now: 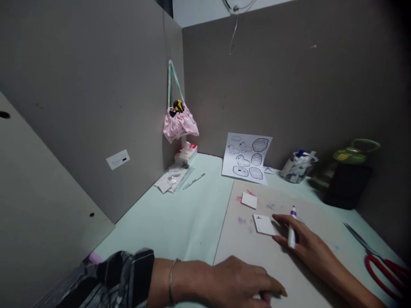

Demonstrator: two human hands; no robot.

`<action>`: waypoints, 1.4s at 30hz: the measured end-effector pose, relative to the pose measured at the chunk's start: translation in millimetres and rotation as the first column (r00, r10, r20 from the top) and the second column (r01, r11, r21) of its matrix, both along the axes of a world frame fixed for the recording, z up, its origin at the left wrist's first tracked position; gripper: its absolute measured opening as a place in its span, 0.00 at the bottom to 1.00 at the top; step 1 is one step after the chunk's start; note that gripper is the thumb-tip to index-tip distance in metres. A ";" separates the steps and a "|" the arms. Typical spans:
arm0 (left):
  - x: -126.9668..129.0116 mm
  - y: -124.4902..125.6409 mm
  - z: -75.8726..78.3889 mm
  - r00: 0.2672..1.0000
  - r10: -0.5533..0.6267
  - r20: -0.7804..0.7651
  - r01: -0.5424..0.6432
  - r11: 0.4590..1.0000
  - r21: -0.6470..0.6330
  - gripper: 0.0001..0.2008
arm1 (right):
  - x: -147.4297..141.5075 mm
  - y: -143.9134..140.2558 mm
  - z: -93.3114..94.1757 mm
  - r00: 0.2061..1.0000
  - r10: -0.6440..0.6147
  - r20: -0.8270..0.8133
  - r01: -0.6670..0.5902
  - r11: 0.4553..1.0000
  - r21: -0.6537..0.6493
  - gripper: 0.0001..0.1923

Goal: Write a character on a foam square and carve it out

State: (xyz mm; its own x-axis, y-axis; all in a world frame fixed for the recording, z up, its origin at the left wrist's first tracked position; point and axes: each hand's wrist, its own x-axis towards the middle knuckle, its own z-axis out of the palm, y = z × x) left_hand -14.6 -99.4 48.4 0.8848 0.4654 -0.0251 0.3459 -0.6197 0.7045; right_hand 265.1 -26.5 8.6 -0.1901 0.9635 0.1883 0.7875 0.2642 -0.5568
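My right hand (303,241) rests on a beige work board (244,248) and holds a white marker with a purple tip (291,231). Its fingertips touch a small white card (263,224) lying on the board. A second small white card (249,199) lies farther back beside pink smudges. My left hand (240,282) lies flat on the board's near edge, fingers curled down, holding nothing I can see. A bracelet and a dark patterned sleeve are on that arm.
A sheet of outline drawings (246,157) leans on the back wall. A cup of pens (298,167), a dark box (346,186) and red-handled scissors (383,267) are to the right. A pink pouch (180,122) hangs in the corner above small boxes (186,153) and packets.
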 end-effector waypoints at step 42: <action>-0.8 -2.8 -8.1 0.997 0.001 0.073 -0.010 0.993 0.119 0.19 | -6.5 -4.8 9.2 1.000 0.009 0.019 -0.009 1.000 -0.007 0.26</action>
State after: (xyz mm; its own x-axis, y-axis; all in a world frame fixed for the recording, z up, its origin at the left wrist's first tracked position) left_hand -15.4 -102.2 40.3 0.8796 0.4663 0.0945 0.3006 -0.6986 0.6493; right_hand 258.6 -31.3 17.8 -0.2020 0.9630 0.1783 0.7957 0.2675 -0.5435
